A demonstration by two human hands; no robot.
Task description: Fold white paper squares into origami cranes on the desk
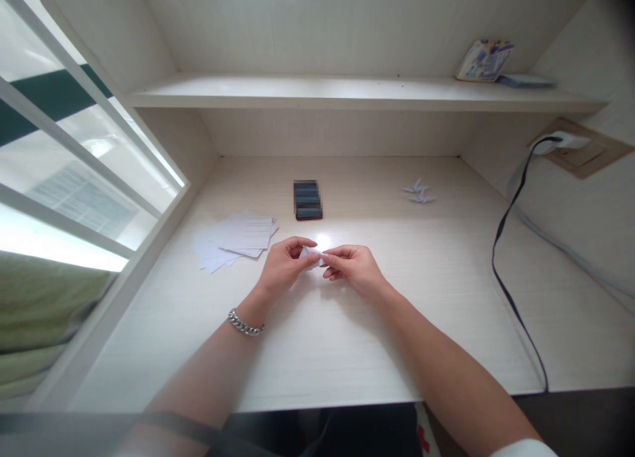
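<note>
Nearest the camera, two bare forearms are stretched over the desk [317, 351], a chain bracelet [245, 325] being worn on the left wrist. The left hand [284, 265] and the right hand [353, 266] are brought together, fingertips pinched on a small folded paper piece [312, 255] held between them just above the desk. It is white, creased and mostly hidden. Loose white sheets [237, 240] are spread to the left, a dark phone [307, 200] is laid beyond, and folded paper cranes [418, 193] are seen further right.

Left hand [284, 265] and right hand [353, 266] fingertip-to-fingertip, apparently pinching.
</note>
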